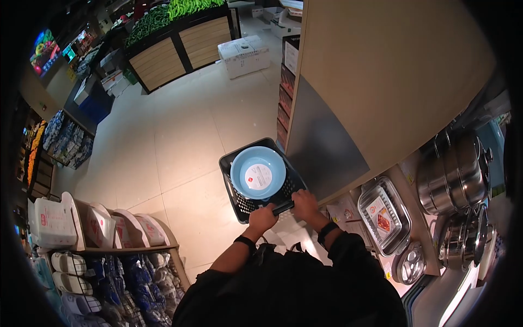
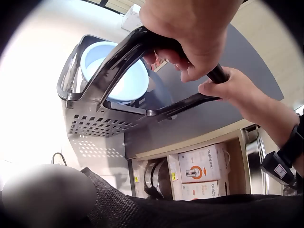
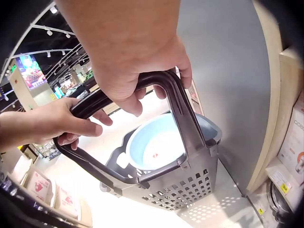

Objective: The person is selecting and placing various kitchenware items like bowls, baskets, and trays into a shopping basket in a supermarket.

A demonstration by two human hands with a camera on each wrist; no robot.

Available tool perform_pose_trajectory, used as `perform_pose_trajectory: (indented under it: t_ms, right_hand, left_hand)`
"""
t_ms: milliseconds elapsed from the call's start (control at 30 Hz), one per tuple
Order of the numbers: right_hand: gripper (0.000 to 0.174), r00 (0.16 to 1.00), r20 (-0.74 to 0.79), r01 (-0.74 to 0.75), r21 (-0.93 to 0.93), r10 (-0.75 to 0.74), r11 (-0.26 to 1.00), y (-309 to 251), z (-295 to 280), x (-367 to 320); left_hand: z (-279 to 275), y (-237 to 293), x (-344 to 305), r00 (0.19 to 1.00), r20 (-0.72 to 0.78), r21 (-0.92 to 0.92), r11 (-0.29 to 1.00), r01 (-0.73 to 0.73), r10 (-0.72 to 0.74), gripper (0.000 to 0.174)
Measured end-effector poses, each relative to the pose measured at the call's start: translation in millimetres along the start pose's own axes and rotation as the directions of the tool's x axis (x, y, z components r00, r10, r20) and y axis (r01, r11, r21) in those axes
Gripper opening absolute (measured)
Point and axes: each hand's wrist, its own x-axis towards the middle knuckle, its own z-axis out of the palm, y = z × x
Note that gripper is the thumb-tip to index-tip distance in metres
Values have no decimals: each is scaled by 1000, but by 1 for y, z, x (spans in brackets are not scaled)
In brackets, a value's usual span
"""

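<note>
Both hands grip the black handle point(image 1: 283, 207) of a dark grey plastic shopping basket point(image 3: 175, 190) with perforated sides. My left hand point(image 1: 263, 218) curls round one end of the grip bar, and my right hand point(image 1: 306, 205) holds the other end. In the left wrist view, the fingers of the left hand point(image 2: 190, 33) wrap under the bar. The right wrist view shows the right hand point(image 3: 137, 71) closed over it near a bend. Inside the basket sits a round light-blue basin point(image 1: 258, 158), a white round label point(image 1: 258, 177) on its inner bottom.
A tall wooden panel point(image 1: 381, 71) with a grey lower section stands close at the basket's right. Shelves there hold steel pots point(image 1: 452, 174) and a rectangular tray point(image 1: 385, 218). Packaged slippers point(image 1: 71, 283) hang at left. Across the tiled floor point(image 1: 131, 158) are a white box point(image 1: 245, 57) and a vegetable stand point(image 1: 182, 49).
</note>
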Motion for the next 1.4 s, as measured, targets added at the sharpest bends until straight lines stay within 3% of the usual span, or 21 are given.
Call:
perform_pose_trajectory:
  t_ms: [133, 467, 867, 1200, 1400]
  right_hand:
    - [23, 1000, -16, -23, 13, 23, 1000, -5, 2, 22]
    - [16, 998, -27, -56, 0, 55, 998, -9, 5, 56]
    - [12, 991, -53, 125, 20, -124, 992, 10, 7, 91]
    - [15, 983, -66, 174, 30, -172, 984, 5, 11, 157]
    - [24, 990, -13, 139, 59, -139, 988, 0, 15, 197]
  left_hand:
    - [-14, -10, 22, 995, 95, 20, 1000, 21, -22, 36]
    - [-27, -25, 50, 999, 47, -19, 1000, -19, 20, 31]
    - [-39, -23, 77, 984, 156, 60, 995, 74, -82, 39]
    - [-60, -47, 122, 988, 66, 44, 990, 137, -140, 38]
    - [-82, -58, 152, 979, 105, 68, 984, 166, -173, 42]
